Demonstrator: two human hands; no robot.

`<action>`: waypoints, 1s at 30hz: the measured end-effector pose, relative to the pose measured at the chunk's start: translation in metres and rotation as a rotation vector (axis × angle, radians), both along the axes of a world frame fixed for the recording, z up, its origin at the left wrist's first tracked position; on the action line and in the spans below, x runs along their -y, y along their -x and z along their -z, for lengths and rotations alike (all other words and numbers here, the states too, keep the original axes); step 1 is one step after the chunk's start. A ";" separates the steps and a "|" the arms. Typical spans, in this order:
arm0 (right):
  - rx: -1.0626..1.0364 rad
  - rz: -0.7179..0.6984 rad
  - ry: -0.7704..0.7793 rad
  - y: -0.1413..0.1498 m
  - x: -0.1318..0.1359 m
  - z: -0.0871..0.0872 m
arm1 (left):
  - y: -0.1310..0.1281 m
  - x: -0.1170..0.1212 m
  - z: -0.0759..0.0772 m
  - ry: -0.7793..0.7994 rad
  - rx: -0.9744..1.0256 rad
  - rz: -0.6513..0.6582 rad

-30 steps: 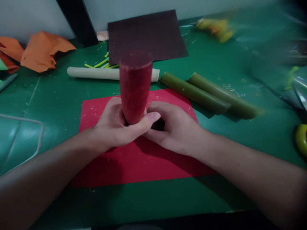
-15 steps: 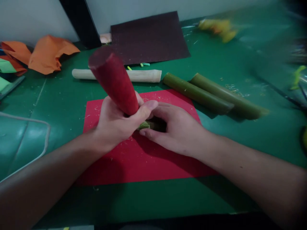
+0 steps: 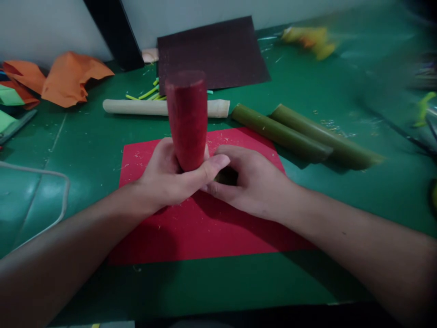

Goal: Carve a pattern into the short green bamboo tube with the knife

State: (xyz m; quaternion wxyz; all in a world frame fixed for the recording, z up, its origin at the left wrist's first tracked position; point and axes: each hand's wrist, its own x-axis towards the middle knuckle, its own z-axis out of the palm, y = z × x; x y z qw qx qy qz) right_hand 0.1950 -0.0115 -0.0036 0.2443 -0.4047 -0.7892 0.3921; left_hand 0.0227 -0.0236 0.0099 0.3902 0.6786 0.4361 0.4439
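My left hand (image 3: 172,175) is wrapped round the lower end of a red tapered cylinder (image 3: 187,120), like a thick wooden handle, which stands nearly upright with its wide end up. What lies beneath that fist is hidden. Beside it, touching, my right hand (image 3: 251,180) curls round a dark green bamboo tube (image 3: 226,176), mostly covered by the fingers. Both hands are over a red sheet (image 3: 205,237) sprinkled with pale shavings.
Behind the sheet lie a pale peeled stick (image 3: 136,107) and two green bamboo tubes (image 3: 280,132), (image 3: 324,136). Farther back are a dark brown sheet (image 3: 211,54), yellow strips (image 3: 148,92) and crumpled orange paper (image 3: 70,79). A black post (image 3: 114,34) rises at the back left.
The red cylinder tipped to the left half a second ago, baring the green tube's end, and is now nearly upright again. The right hand has kept its grip.
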 end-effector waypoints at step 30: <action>0.086 0.042 -0.024 0.002 -0.001 -0.003 | -0.004 -0.004 0.010 -0.097 0.068 -0.241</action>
